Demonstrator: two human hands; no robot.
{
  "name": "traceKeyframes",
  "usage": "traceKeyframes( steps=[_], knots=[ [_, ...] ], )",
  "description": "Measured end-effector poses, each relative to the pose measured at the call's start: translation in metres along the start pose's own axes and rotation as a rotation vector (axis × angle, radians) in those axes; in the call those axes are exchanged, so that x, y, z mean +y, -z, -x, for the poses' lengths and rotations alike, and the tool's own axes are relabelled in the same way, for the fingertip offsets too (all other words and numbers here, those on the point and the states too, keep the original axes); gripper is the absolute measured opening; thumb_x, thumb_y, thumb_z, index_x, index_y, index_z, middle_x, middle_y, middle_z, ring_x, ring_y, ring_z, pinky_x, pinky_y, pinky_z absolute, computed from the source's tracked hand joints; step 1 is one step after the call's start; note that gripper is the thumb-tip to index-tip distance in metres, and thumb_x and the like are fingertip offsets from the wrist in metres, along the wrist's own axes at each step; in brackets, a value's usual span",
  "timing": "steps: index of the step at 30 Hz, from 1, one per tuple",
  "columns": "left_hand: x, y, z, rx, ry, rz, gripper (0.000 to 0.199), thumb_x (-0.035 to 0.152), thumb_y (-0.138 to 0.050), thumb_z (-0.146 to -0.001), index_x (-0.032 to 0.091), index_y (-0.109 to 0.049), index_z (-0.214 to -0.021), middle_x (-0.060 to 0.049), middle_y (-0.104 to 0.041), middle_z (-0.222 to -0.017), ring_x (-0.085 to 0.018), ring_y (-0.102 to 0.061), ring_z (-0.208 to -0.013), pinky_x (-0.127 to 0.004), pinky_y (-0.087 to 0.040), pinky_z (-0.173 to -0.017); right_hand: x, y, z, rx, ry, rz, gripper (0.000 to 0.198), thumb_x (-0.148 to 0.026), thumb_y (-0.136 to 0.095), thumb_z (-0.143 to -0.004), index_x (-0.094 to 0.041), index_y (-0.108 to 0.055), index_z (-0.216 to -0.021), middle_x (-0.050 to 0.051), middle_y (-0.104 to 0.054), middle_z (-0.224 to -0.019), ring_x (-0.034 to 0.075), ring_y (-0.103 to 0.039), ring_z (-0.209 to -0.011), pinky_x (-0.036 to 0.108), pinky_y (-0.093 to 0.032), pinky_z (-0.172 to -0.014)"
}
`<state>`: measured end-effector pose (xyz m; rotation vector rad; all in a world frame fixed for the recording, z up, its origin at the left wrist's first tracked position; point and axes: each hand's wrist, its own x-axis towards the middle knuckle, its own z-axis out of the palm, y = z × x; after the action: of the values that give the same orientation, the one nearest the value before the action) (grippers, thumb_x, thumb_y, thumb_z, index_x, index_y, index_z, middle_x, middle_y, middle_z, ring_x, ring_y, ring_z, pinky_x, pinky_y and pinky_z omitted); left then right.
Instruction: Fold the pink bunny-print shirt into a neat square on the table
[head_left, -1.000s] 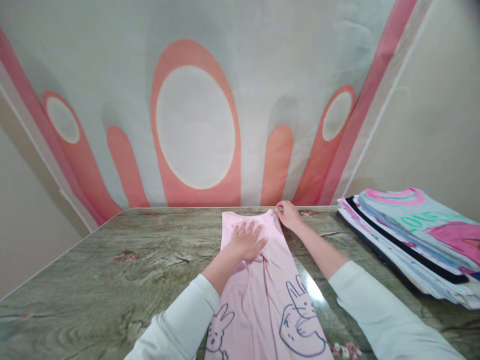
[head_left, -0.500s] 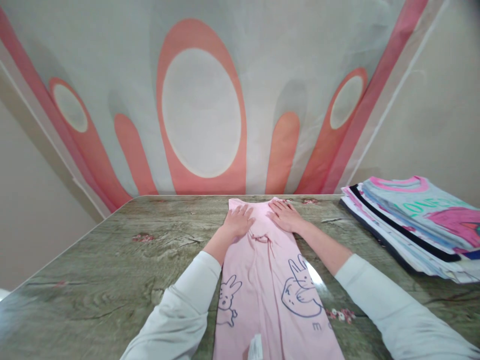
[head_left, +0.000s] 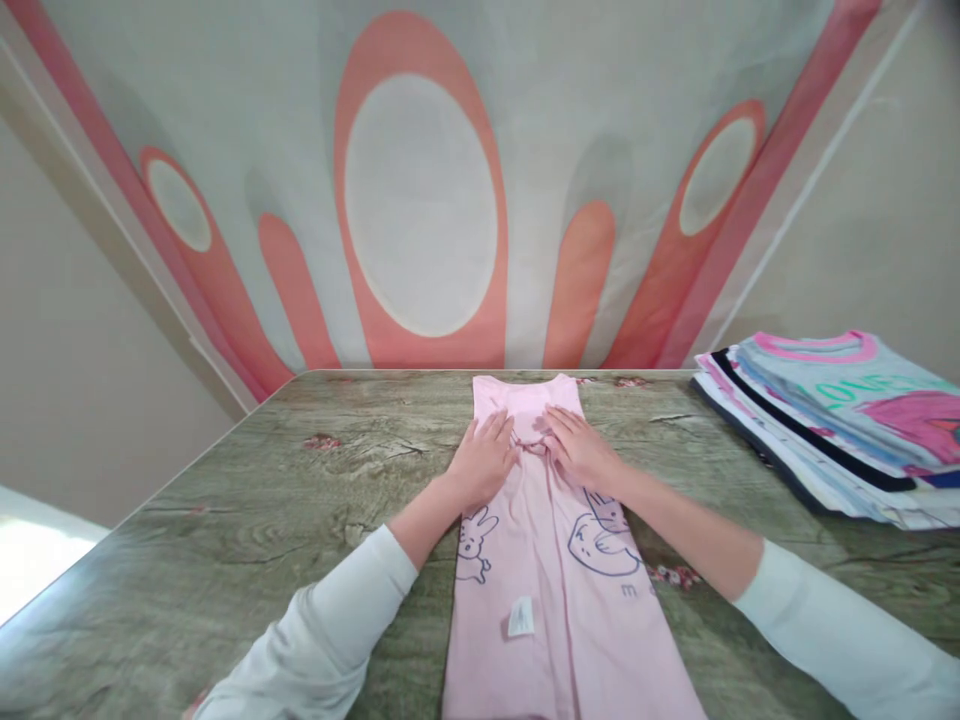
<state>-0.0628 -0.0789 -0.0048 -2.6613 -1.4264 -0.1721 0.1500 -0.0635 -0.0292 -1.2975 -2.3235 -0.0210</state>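
A pink garment (head_left: 510, 560) with blue rabbit drawings lies lengthwise before me, its narrow end toward the far table edge. A small white label (head_left: 520, 617) rests on its lower part. My left hand (head_left: 486, 460) lies flat on the left side of its upper part, fingers stretched out. On the right side my right hand (head_left: 581, 448) presses flat, fingers extended toward the middle. Between both hands the cloth is slightly bunched. The near end of the garment runs out of view.
A stack of folded clothes (head_left: 817, 440), topped by a grey shirt with a pink collar, sits at the right of the wood-patterned table (head_left: 315, 530). Behind the table rises a wall with a pink and white printed backdrop (head_left: 427, 345).
Both hands have slid down the garment from near its far end, toward me. The white label now shows more fully. The whole view has shifted slightly.
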Motion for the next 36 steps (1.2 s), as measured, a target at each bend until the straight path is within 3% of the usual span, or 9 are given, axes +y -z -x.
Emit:
traceKeyframes(
  steps=[3,6,11,17,21,29,36],
  knots=[
    [0.009,0.007,0.032,-0.037,-0.045,0.014,0.05,0.032,-0.021,-0.094,0.013,-0.023,-0.139,-0.01,-0.02,-0.148,-0.022,-0.013,-0.136,-0.04,-0.012,-0.109,-0.026,0.013,0.02,0.064,0.034,-0.066,0.032,-0.023,-0.039,-0.089,-0.014,-0.05,-0.118,0.014,-0.051,-0.123,0.024,-0.044,-0.115,0.042,-0.035,-0.098],
    [0.008,0.011,0.047,-0.088,-0.117,0.093,0.046,0.03,-0.02,-0.094,0.016,-0.029,-0.137,-0.008,-0.029,-0.145,-0.018,-0.021,-0.134,-0.036,-0.016,-0.109,-0.047,0.029,0.032,0.03,0.145,-0.134,0.016,-0.02,-0.044,-0.088,-0.017,-0.059,-0.095,0.009,-0.059,-0.097,0.02,-0.052,-0.094,0.035,-0.042,-0.085],
    [0.002,0.011,0.041,-0.103,-0.135,0.158,0.044,0.027,-0.02,-0.095,0.019,-0.03,-0.137,-0.005,-0.031,-0.144,-0.014,-0.023,-0.133,-0.033,-0.016,-0.109,-0.072,0.037,0.036,-0.083,0.525,-0.035,0.018,-0.017,-0.044,-0.09,-0.017,-0.061,-0.083,0.005,-0.059,-0.082,0.017,-0.051,-0.08,0.031,-0.039,-0.073],
    [0.002,-0.003,0.033,-0.093,-0.121,0.088,0.05,0.037,-0.016,-0.095,0.018,-0.019,-0.142,-0.006,-0.019,-0.148,-0.018,-0.015,-0.136,-0.038,-0.013,-0.109,-0.082,0.04,0.034,-0.15,0.734,0.189,0.02,-0.013,-0.043,-0.09,-0.015,-0.06,-0.082,0.005,-0.059,-0.078,0.017,-0.05,-0.073,0.032,-0.033,-0.067],
    [0.001,-0.011,0.017,-0.072,-0.105,0.061,0.052,0.04,-0.014,-0.095,0.016,-0.02,-0.141,-0.007,-0.019,-0.148,-0.02,-0.016,-0.136,-0.038,-0.015,-0.108,-0.076,0.045,0.032,-0.159,0.768,0.261,0.021,-0.012,-0.044,-0.089,-0.015,-0.06,-0.075,0.004,-0.059,-0.076,0.017,-0.048,-0.07,0.032,-0.03,-0.065],
    [0.0,-0.027,-0.036,-0.042,-0.075,0.041,0.053,0.041,-0.015,-0.094,0.016,-0.024,-0.14,-0.008,-0.021,-0.148,-0.022,-0.019,-0.135,-0.04,-0.017,-0.107,-0.032,0.041,0.015,-0.174,0.696,0.322,0.02,-0.014,-0.044,-0.089,-0.016,-0.058,-0.075,0.004,-0.059,-0.075,0.017,-0.049,-0.07,0.032,-0.029,-0.065],
    [-0.003,-0.031,-0.047,-0.013,-0.099,0.057,0.053,0.041,-0.013,-0.095,0.016,-0.024,-0.14,-0.007,-0.023,-0.147,-0.022,-0.02,-0.134,-0.04,-0.017,-0.107,-0.029,0.043,0.0,-0.238,0.669,0.319,0.014,-0.015,-0.048,-0.087,-0.017,-0.057,-0.077,0.003,-0.06,-0.077,0.017,-0.049,-0.071,0.032,-0.028,-0.064]
  ],
)
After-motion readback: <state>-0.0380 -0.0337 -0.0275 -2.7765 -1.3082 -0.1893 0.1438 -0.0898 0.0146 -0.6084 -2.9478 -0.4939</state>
